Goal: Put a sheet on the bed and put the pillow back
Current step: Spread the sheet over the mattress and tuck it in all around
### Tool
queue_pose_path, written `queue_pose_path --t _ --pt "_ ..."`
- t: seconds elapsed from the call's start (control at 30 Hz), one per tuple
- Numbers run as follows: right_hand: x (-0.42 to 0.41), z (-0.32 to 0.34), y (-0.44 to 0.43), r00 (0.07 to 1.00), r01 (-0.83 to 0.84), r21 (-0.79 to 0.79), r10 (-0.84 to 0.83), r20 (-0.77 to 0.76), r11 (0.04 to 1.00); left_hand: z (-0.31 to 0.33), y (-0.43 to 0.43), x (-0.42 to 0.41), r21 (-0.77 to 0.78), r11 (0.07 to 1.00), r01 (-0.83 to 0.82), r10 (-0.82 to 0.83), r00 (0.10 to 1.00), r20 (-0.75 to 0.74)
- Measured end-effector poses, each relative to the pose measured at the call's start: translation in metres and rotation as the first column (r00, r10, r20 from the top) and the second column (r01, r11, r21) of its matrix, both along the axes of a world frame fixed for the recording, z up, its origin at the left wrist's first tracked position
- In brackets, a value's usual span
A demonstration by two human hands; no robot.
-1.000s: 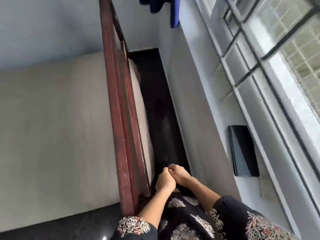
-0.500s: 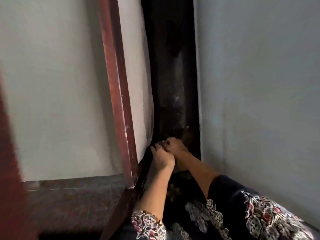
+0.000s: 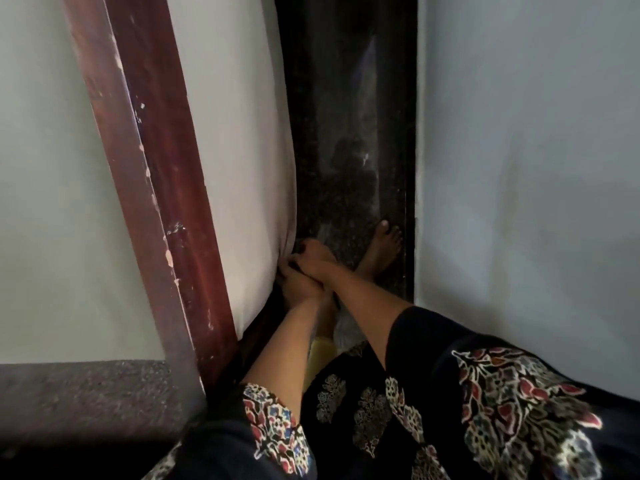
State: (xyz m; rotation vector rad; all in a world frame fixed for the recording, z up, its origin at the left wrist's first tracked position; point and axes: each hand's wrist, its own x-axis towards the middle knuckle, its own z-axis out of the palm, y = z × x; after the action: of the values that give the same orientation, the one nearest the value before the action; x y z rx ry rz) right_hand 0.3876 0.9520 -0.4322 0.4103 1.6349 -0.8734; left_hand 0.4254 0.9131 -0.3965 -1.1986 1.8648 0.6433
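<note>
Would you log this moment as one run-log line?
step: fitting sheet at bed side | left hand: grips sheet | right hand: grips sheet | bed frame: beside hands | pillow: not in view

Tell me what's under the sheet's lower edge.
A dark strip of bed frame shows below the sheet, where the left hand and right hand grip its corner. Whatever it covers is hidden.
</note>
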Motion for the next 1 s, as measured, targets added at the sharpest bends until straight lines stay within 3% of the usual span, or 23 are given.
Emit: queue_pose_path --t 0.13,0.37,0.73,0.8,0.9,1.0 --pt "-0.012 0.005 -0.006 1.000 -0.021 0.021 0.022 -0.023 1.000 0.015 0.004 0.001 -0.048 0.935 0.352 -0.349 0.935 0.063" --pt "-0.008 0.011 0.011 0.995 -0.056 0.148 0.067 -0.071 0.987 0.031 0.017 0.001 -0.015 0.858 0.514 -0.506 0.849 0.152" --pt "-0.002 -0.011 0.000 0.992 0.109 0.214 -0.093 -0.082 0.971 0.019 0.014 0.006 0.043 0.924 0.380 -0.380 0.925 0.010" --pt "-0.001 -0.011 -0.002 0.989 0.136 0.195 -0.124 -0.076 0.971 0.020 0.011 0.010 0.017 0.971 0.240 -0.237 0.964 -0.119" --pt "-0.004 -0.011 0.012 0.973 0.223 0.147 -0.210 -0.098 0.964 0.023 0.018 0.013 -0.147 0.983 0.107 -0.149 0.938 -0.313" --pt "-0.008 -0.005 0.032 0.897 0.435 0.106 -0.419 -0.144 0.894 0.021 0.021 0.008 -0.140 0.990 0.019 -0.067 0.935 -0.348"
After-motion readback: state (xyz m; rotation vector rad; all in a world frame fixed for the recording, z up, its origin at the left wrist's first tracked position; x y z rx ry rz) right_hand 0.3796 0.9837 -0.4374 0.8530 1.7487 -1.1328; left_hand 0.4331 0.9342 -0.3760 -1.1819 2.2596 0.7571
